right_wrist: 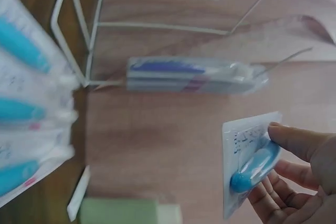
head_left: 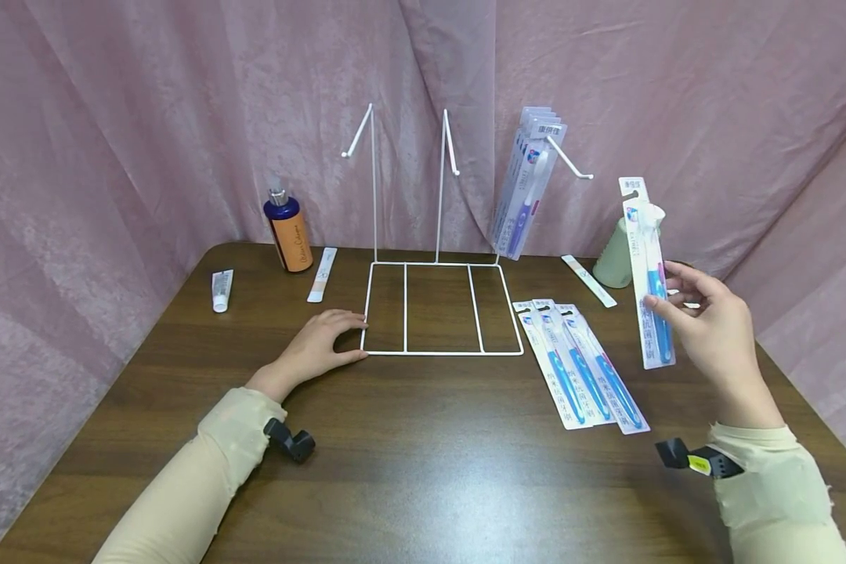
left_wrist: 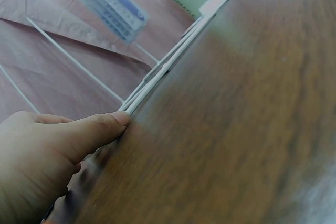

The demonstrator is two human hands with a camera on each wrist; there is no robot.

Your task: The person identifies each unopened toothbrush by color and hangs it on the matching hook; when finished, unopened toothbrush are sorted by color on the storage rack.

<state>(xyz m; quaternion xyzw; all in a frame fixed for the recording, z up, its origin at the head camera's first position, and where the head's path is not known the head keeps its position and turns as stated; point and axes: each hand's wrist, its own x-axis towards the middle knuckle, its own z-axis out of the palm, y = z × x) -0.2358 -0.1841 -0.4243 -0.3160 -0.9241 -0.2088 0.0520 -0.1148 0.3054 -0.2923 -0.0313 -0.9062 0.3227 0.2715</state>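
Observation:
My right hand [head_left: 719,329] pinches a packaged toothbrush [head_left: 648,282] with a blue handle, upright above the table's right side; the right wrist view shows thumb and fingers at the package's edges. My left hand [head_left: 317,345] holds the front left corner of a white wire display rack [head_left: 444,354], thumb at the corner and fingers at the side wire. On the rack's right hook [head_left: 571,160] hang several packaged toothbrushes [head_left: 529,188], the front one purple. The other two hooks carry nothing. Three blue packaged toothbrushes [head_left: 585,368] lie overlapping on the table, right of the rack.
A blue and orange bottle [head_left: 292,235], a small white tube [head_left: 222,291] and a white sachet [head_left: 322,274] are left of the rack. Another sachet [head_left: 588,280] and a green bottle [head_left: 613,258] stand at the right back. Pink curtain [head_left: 183,117] hangs behind the table.

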